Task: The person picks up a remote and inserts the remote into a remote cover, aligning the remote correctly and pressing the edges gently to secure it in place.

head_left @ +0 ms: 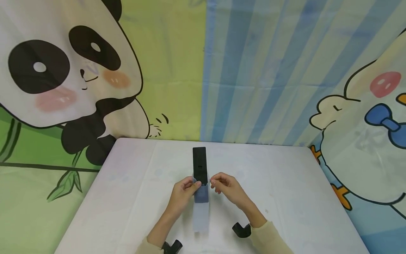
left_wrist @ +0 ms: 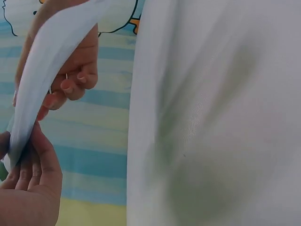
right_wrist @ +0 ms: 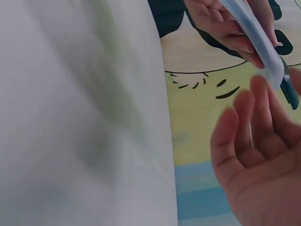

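The black bar (head_left: 200, 164) looks partly in the bag (head_left: 201, 217), its top left out. The left hand (head_left: 181, 194) pinches both; the right hand (head_left: 233, 191) is loose, close by.

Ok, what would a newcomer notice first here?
Probably the big cartoon panda on the backdrop at left, then the white cartoon figure with a blue bow at far right. In the middle, a dark strip stands out against the white table, jutting from a pale sleeve that the left hand grips.
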`<state>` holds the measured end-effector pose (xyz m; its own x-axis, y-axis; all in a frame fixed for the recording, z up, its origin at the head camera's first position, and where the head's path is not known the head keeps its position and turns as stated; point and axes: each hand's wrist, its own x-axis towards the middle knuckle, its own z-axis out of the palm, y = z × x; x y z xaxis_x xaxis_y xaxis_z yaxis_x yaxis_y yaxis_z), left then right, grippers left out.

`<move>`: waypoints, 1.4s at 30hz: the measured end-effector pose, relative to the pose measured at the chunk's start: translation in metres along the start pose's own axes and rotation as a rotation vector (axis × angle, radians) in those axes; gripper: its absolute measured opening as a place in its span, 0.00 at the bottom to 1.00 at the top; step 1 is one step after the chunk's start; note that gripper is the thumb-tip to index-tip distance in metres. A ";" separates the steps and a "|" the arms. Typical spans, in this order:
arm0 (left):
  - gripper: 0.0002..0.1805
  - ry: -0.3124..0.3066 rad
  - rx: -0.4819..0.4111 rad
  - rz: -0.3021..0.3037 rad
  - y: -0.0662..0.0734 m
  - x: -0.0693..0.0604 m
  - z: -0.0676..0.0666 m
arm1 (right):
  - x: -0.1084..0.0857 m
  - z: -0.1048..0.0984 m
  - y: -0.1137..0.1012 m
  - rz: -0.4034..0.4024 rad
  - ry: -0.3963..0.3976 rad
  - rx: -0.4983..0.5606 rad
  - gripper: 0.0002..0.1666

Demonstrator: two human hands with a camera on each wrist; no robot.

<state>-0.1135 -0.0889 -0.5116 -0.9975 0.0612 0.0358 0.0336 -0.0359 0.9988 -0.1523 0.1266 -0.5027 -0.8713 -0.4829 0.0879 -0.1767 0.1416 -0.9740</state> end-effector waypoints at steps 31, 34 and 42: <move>0.35 0.022 0.121 0.102 0.012 0.013 -0.012 | -0.010 -0.004 0.017 -0.206 -0.240 -0.074 0.09; 0.41 -0.017 0.123 0.126 0.013 0.015 -0.014 | -0.012 -0.004 0.017 -0.210 -0.253 -0.074 0.10; 0.42 -0.086 0.220 0.139 0.013 0.018 -0.021 | -0.011 -0.001 0.014 -0.248 -0.250 -0.100 0.11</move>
<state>-0.1324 -0.1092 -0.4985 -0.9737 0.1555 0.1663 0.1918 0.1670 0.9671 -0.1457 0.1353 -0.5172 -0.6600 -0.7075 0.2529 -0.4227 0.0714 -0.9035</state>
